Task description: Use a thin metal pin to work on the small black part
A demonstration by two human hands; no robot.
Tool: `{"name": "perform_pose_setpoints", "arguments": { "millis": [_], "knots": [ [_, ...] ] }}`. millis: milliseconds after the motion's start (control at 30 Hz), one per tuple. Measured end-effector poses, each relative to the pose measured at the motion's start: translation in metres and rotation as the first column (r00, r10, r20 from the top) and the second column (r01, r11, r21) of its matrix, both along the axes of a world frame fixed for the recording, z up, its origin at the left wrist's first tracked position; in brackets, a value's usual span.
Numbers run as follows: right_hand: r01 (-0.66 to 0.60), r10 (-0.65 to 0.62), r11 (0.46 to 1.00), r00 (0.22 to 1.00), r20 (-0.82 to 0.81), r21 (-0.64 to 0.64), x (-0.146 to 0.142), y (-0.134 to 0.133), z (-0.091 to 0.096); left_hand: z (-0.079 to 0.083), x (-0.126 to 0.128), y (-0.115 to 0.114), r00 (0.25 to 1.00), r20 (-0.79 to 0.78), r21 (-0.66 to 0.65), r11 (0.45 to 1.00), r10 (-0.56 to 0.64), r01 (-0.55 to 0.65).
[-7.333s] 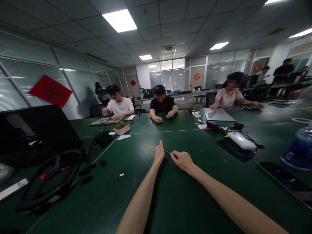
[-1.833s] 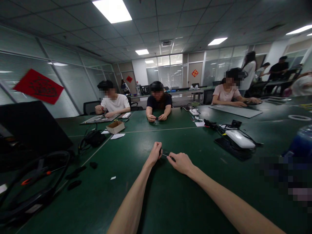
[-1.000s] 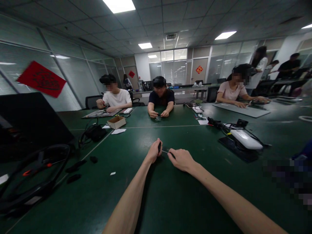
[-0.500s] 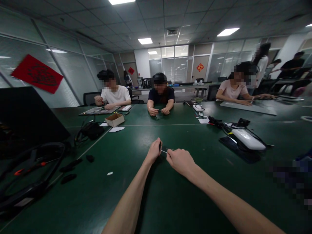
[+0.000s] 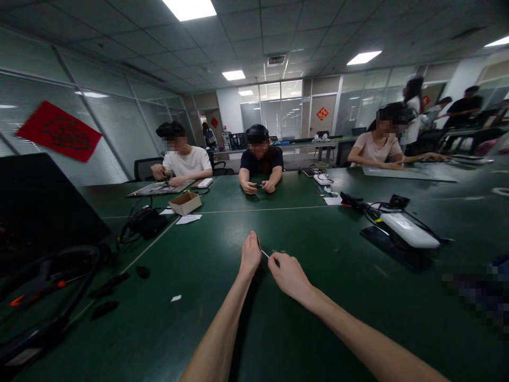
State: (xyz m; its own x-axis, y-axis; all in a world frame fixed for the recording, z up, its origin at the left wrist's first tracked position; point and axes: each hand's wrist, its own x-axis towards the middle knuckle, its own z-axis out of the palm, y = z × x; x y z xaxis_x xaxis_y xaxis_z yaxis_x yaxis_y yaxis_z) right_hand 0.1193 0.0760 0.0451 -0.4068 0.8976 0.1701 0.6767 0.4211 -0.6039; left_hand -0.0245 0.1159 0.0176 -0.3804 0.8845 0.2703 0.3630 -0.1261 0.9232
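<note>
Above the green table my left hand is closed on a small dark object, mostly hidden by the fingers. A thin silvery rod, like a slim tool shaft, runs slanting between that object and my right hand. The right hand is closed in a pinch around the rod's near end, and whatever lies inside the palm is hidden. Both hands are close together, with the fingertips apart. I cannot tell whether the rod goes into the dark object or only touches it.
On the green table lie a cardboard box, a white paper scrap, small black pieces and a white device with cables. A black monitor-like panel stands left. Several people sit opposite.
The view has shifted slightly. My right hand is a little nearer to the left, and less of the rod shows between them. Both hands keep their hold.
</note>
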Motion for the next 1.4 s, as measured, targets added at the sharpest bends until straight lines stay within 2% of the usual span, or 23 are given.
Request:
{"name": "perform_pose_setpoints", "arguments": {
  "millis": [133,200,267,333,467,600,700,867,1000,1200,1400],
  "knots": [
    [0.091,-0.091,0.996,0.993,-0.077,-0.004,-0.006,0.011,-0.003,-0.001,0.007,-0.002,0.99,-0.134,0.043,0.999,0.033,-0.028],
    [0.111,-0.112,0.994,0.988,-0.108,-0.017,-0.008,0.015,-0.002,-0.001,0.009,-0.003,0.991,-0.127,0.052,0.998,0.049,-0.042],
    [0.104,-0.106,0.994,0.986,-0.13,-0.023,-0.007,0.015,-0.001,-0.002,0.008,-0.003,0.999,-0.026,0.01,0.999,0.03,-0.03],
    [0.098,-0.101,0.995,0.985,-0.138,-0.026,-0.002,0.013,0.0,-0.003,0.005,-0.002,0.988,0.151,-0.046,0.998,-0.037,0.044],
    [0.039,-0.043,0.999,0.99,-0.135,-0.035,0.012,0.01,0.004,-0.004,0.0,-0.001,0.851,0.499,-0.035,0.977,-0.164,0.209],
    [-0.04,0.042,0.999,0.993,-0.115,0.016,0.022,0.007,0.007,-0.005,-0.002,-0.002,0.723,0.63,0.057,0.945,-0.284,0.321],
    [-0.08,0.081,0.996,0.995,-0.061,0.026,0.025,0.005,0.01,-0.007,-0.003,-0.001,0.691,0.65,0.089,0.935,-0.315,0.343],
    [-0.112,0.107,0.99,0.993,0.058,0.081,0.026,0.004,0.012,-0.012,-0.002,0.001,0.711,0.618,0.095,0.93,-0.334,0.354],
    [-0.111,0.103,0.991,0.99,0.095,0.08,0.027,0.004,0.013,-0.014,-0.001,0.002,0.739,0.585,0.089,0.932,-0.335,0.352],
    [-0.13,0.119,0.989,0.981,0.155,0.067,0.029,0.006,0.017,-0.011,-0.001,0.0,0.787,0.527,0.065,0.939,-0.32,0.339],
    [-0.178,0.146,0.98,0.95,0.275,0.092,0.038,0.011,0.031,-0.003,0.004,-0.007,0.851,0.44,0.006,0.949,-0.287,0.316]
  ]
}}
